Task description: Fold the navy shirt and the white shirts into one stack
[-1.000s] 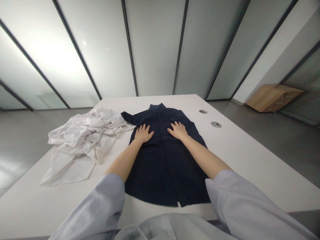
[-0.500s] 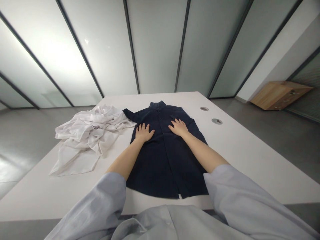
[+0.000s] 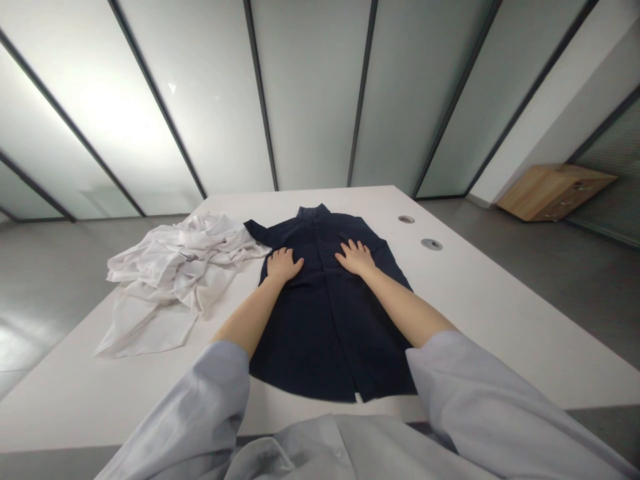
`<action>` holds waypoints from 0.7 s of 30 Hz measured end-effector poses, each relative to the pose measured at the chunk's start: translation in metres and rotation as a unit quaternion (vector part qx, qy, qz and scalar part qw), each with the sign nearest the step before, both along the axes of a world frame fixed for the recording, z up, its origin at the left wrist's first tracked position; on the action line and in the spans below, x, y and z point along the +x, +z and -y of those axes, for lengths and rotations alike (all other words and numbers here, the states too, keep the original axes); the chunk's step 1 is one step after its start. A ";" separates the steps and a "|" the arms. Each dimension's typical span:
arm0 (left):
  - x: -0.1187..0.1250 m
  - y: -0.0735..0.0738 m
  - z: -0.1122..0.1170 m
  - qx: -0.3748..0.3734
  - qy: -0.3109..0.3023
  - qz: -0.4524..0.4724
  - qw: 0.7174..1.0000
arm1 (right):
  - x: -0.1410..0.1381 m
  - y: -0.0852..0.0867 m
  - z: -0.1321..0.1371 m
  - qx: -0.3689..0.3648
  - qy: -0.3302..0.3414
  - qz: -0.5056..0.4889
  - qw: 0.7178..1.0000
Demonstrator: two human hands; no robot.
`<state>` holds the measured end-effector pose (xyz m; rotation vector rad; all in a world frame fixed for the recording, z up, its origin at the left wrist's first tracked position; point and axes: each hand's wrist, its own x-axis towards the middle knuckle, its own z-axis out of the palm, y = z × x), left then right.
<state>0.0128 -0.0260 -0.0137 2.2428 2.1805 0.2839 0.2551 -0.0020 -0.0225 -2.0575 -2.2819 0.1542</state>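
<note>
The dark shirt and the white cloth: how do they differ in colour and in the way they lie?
The dark shirt is navy, nearly black; the white cloth is pale. The dark shirt is spread mostly flat, front up, under the left hand and right hand; the white cloth is heaped and crumpled to its left. Both are on the table.

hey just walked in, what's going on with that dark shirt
A person has both hands on the dark shirt, which lies spread front side up on the white table, collar at the far end. The left hand and right hand rest on either side of its front, gripping nothing. A crumpled heap of white cloth lies to the left.
</note>
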 end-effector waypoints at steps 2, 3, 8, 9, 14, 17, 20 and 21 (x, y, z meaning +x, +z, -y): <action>-0.004 0.008 -0.004 0.049 0.021 0.008 0.999 | -0.001 0.000 0.001 -0.001 -0.002 0.000 1.000; -0.007 0.014 -0.008 0.079 0.033 0.011 0.996 | -0.001 0.001 0.001 -0.002 -0.002 -0.001 1.000; -0.037 0.053 -0.040 0.190 0.075 0.004 0.979 | -0.001 0.000 0.002 0.000 -0.004 -0.006 1.000; -0.046 0.060 -0.048 0.184 0.083 -0.003 0.979 | -0.001 -0.001 0.002 0.002 -0.004 -0.006 1.000; -0.086 0.062 -0.079 -0.064 0.115 -0.043 0.990 | 0.000 -0.003 0.002 0.007 0.000 -0.007 1.000; -0.100 0.044 -0.085 -0.125 0.074 -0.056 0.988 | -0.001 -0.002 0.004 0.012 -0.002 -0.009 1.000; -0.107 0.032 -0.090 -0.138 0.032 0.005 0.990 | -0.002 0.000 0.005 0.014 -0.001 -0.010 1.000; -0.108 0.031 -0.093 -0.137 0.035 0.052 0.989 | -0.003 0.001 0.006 0.013 0.000 -0.010 1.000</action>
